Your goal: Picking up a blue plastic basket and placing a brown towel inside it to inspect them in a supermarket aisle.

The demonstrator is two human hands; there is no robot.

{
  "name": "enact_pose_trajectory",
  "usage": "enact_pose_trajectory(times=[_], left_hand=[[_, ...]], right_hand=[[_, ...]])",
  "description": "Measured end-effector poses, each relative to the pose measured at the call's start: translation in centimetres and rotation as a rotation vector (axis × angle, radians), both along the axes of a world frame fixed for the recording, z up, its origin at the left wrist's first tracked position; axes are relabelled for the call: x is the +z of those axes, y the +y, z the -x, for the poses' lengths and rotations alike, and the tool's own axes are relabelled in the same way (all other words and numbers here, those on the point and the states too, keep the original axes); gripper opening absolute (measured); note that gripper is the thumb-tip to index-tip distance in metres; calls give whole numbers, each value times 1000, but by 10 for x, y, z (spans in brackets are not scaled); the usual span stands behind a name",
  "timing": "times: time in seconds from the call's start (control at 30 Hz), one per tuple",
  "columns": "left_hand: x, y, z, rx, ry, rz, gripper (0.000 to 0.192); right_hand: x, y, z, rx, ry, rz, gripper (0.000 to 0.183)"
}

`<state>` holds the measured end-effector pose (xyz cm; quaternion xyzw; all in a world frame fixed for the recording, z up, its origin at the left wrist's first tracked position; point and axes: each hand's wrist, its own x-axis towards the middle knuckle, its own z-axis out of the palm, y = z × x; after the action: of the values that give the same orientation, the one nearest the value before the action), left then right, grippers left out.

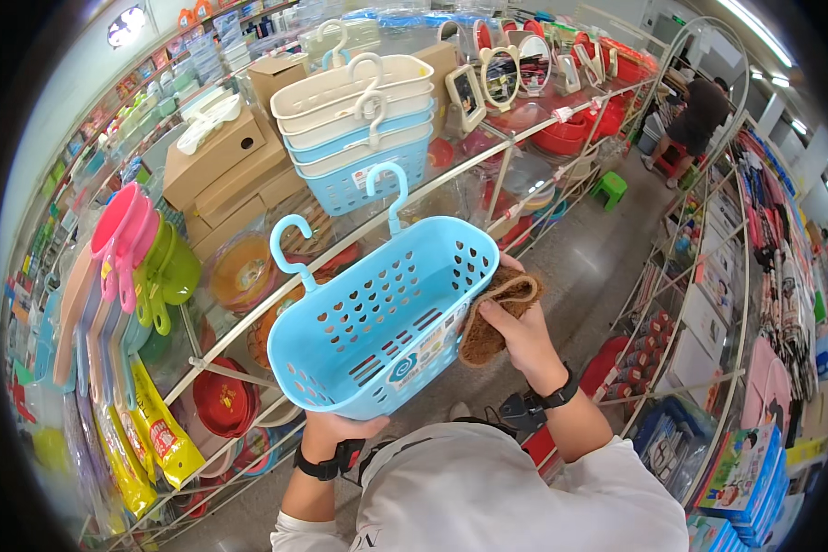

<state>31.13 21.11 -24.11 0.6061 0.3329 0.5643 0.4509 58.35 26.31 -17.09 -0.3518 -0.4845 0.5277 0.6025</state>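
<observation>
A light blue plastic hanging basket point(376, 331) with two hooks and heart-shaped holes is held up in front of me, its open top facing my view. My left hand point(345, 424) supports it from below at the near left end; most of those fingers are hidden under the basket. At the basket's right end, my right hand point(517, 331) grips a folded brown cloth point(486, 345) against the outer wall. A printed label sits on the long side nearest me. Behind the held basket, a stack of cream and blue hanging baskets point(359, 124) stands on the shelf.
Cardboard boxes point(224, 165) and framed mirrors point(500, 76) share the shelf. Pink and green dippers point(121, 224) hang at left above yellow packets point(159, 428). A green stool point(608, 190) stands in the aisle, where a person point(697, 114) is farther off. Goods racks point(704, 310) line the right.
</observation>
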Motion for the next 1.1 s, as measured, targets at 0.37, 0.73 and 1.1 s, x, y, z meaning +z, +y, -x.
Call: enact_pose_trajectory(times=[0.37,0.73,1.1], left_hand=[[0,-9,15,-8,12,20,93],[-22,-58,123,64,231,-15,114],[64,-96,167,754,344,-244,88]], right_hand=[[-12,-13,-1,133,119,196,66],[-42,-46,61,231,167,164,78],[4,-34,171,325,97,-36,66]])
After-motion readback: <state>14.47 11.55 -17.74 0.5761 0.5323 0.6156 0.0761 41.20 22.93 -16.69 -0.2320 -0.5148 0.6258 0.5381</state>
